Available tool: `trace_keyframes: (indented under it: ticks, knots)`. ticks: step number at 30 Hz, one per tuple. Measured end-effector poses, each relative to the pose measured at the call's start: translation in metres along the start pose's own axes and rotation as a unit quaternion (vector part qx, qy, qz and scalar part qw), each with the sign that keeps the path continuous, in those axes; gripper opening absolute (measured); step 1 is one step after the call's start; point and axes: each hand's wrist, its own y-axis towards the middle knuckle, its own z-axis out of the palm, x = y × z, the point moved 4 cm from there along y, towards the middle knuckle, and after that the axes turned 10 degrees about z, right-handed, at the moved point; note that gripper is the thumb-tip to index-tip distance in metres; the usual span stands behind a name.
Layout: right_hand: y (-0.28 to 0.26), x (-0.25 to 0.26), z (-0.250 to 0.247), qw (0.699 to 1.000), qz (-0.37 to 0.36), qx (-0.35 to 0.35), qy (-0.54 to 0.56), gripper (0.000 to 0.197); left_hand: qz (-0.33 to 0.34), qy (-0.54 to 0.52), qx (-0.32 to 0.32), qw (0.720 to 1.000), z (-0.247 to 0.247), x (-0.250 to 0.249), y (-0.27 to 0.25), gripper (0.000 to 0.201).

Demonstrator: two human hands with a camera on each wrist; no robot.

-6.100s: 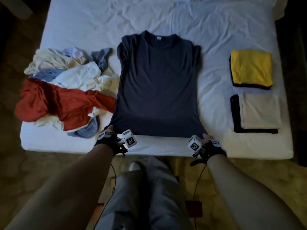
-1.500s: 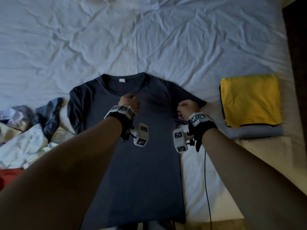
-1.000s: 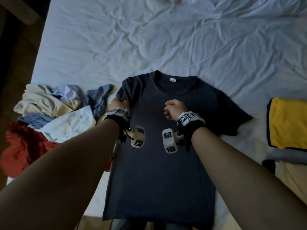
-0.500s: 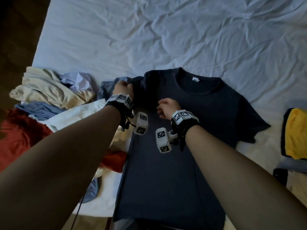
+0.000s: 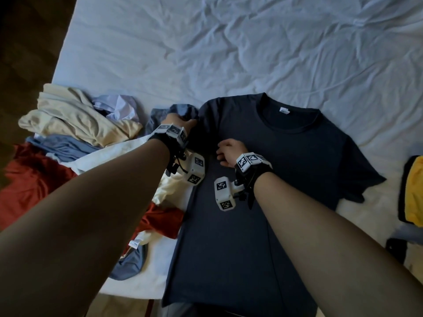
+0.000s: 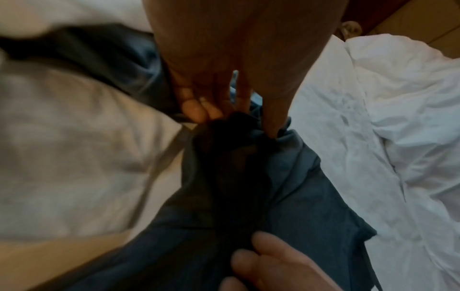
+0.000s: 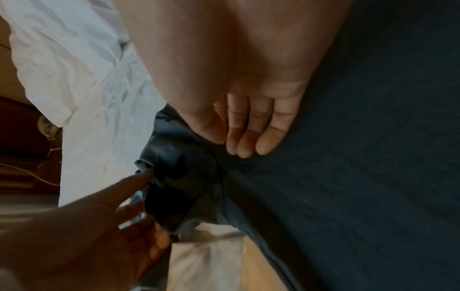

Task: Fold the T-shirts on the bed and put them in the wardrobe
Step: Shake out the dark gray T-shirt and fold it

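A navy T-shirt (image 5: pixel 263 191) lies flat on the white bed sheet (image 5: pixel 229 53), collar away from me. My left hand (image 5: pixel 183 121) pinches its bunched left sleeve (image 6: pixel 231 141) between thumb and fingers (image 6: pixel 196 110). My right hand (image 5: pixel 229 149) lies just right of it on the shirt's shoulder area, its straight fingers (image 7: pixel 248 137) resting on the cloth. In the right wrist view my left hand (image 7: pixel 154 196) holds the dark sleeve (image 7: pixel 174 177). The shirt's right sleeve (image 5: pixel 361 175) is spread out flat.
A loose pile of unfolded shirts sits left of the navy one: cream (image 5: pixel 75 117), light blue (image 5: pixel 61 147), white (image 5: pixel 109 154) and red (image 5: pixel 34 179). A folded yellow shirt (image 5: pixel 414 191) lies at the right edge. Dark floor (image 5: pixel 27 42) borders the bed's left side.
Both hands have shifted from the shirt's right sleeve and chest to its left side. The left hand has taken hold of the left sleeve; the right hand has settled beside it.
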Motion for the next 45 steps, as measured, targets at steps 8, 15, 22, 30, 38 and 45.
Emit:
trace_keyframes:
  ticks: [8,15,22,30,38,45]
  knots:
    - [0.004,0.003,-0.003,1.000,0.003,0.007,-0.007,0.020,-0.044,0.019,0.002,0.999,0.005,0.004,0.009,0.035]
    - [0.006,0.003,-0.003,1.000,0.013,0.011,-0.015,0.015,-0.114,-0.086,0.082,0.986,0.007,0.000,0.001,0.036]
    - [0.002,0.008,-0.004,1.000,0.007,0.002,-0.026,0.015,-0.011,-0.324,-0.003,0.946,-0.010,-0.005,-0.009,0.031]
    - [-0.002,0.016,0.005,0.997,-0.023,-0.009,-0.076,0.017,0.119,-0.141,0.051,0.982,-0.014,0.003,-0.034,0.062]
    - [-0.007,0.017,0.013,0.992,-0.032,0.028,-0.117,0.035,0.017,-0.184,-0.009,0.983,-0.017,0.035,-0.034,0.054]
    - [-0.012,0.017,0.007,0.993,-0.032,0.034,-0.106,0.036,-0.034,-0.289,-0.192,0.937,-0.029,0.041,-0.042,0.013]
